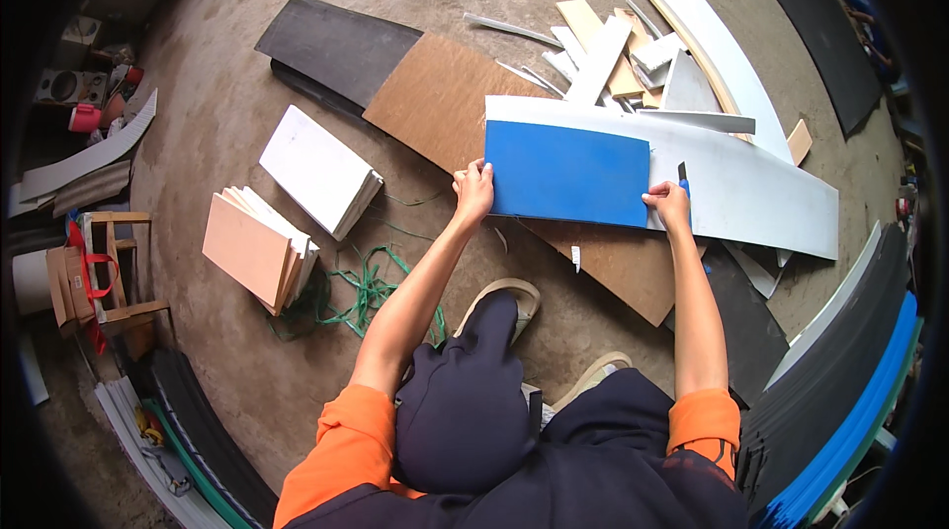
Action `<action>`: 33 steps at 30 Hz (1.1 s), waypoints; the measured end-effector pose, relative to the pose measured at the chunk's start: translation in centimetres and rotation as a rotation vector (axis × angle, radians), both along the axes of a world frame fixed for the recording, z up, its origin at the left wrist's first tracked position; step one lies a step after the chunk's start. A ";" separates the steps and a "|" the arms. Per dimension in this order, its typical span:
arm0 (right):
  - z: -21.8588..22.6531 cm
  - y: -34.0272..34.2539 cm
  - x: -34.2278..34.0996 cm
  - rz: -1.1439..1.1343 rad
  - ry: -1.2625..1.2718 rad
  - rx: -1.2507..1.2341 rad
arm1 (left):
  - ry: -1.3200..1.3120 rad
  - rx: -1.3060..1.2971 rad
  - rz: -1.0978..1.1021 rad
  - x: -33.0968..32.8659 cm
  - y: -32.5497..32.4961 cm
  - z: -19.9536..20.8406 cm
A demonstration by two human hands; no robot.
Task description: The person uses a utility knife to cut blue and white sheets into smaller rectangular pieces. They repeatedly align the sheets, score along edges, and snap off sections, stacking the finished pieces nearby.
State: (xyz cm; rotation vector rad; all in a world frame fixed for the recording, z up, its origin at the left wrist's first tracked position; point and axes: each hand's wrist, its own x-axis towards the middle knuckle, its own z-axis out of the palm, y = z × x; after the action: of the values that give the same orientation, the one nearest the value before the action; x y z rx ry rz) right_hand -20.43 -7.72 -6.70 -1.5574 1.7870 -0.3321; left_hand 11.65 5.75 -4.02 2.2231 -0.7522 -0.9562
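Observation:
A blue rectangular sheet (568, 173) lies over a long white sheet (761, 183), whose white strip shows along the blue sheet's far edge. My left hand (474, 189) is closed on the blue sheet's left edge. With my right hand (669, 203) I hold a utility knife (683, 179), blue-handled, its dark blade pointing away from me. The thumb and finger of that hand also meet the blue sheet's right edge. Beneath these sheets a brown board (445, 99) runs diagonally across the floor.
Stacks of white sheets (316, 163) and pinkish sheets (252, 247) lie at left, beside tangled green twine (366, 287). Beyond the sheets is a heap of offcuts (618, 49). Black and blue sheets (855, 381) are stacked at right. A wooden stool (124, 272) stands far left.

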 end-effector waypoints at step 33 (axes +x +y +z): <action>1.3 6.2 11.4 0.053 -0.061 -0.067 | -0.047 -0.131 -0.386 15.7 3.9 -3.7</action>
State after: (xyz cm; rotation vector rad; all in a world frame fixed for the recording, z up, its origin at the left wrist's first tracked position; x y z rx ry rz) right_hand -9.04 -1.54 -5.39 -1.6212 1.7001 -0.4137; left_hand 27.32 9.70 -7.72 2.0311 -1.2602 -1.0012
